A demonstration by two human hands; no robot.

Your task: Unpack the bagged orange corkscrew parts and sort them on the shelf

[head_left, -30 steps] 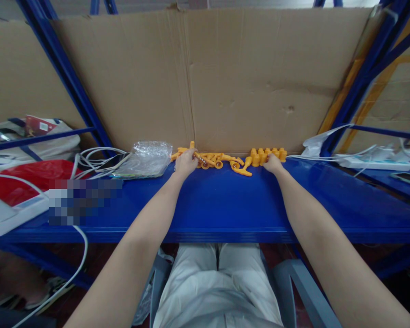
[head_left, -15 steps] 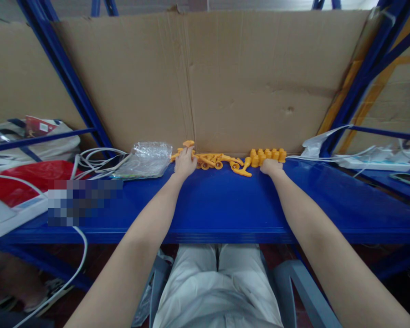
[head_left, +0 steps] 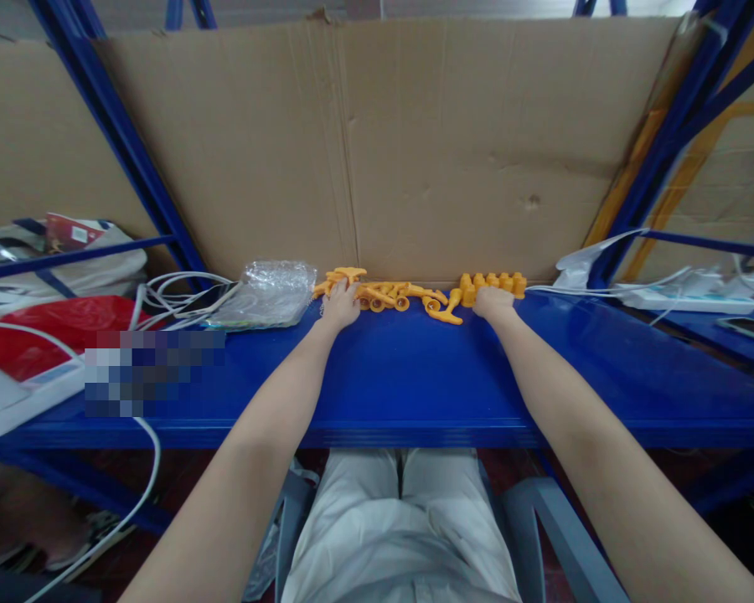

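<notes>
My left hand (head_left: 341, 308) is at the left end of a row of loose yellow plastic pieces (head_left: 386, 295). Its fingers are closed on a T-shaped yellow plastic piece (head_left: 350, 273), whose crossbar shows above them. My right hand (head_left: 495, 305) is closed, its fingers hidden, against the front of a cluster of upright yellow knobbed pieces (head_left: 477, 282) standing in rows. What it grips, if anything, cannot be made out. Between the hands, another yellow piece with a curved crossbar (head_left: 447, 317) lies nearest the front.
Behind the blue shelf top (head_left: 415, 377) stands a cardboard panel (head_left: 446, 151). To the left are a clear plastic packet (head_left: 275, 293), white cables (head_left: 176, 289), a red bag (head_left: 56, 331) and a power strip (head_left: 43, 394). Another power strip (head_left: 697, 295) and a phone (head_left: 751, 330) lie right.
The T-shaped piece at my left hand has come down and turned so its crossbar shows wider. My right hand has shifted slightly left and away from me along the yellow cluster.
</notes>
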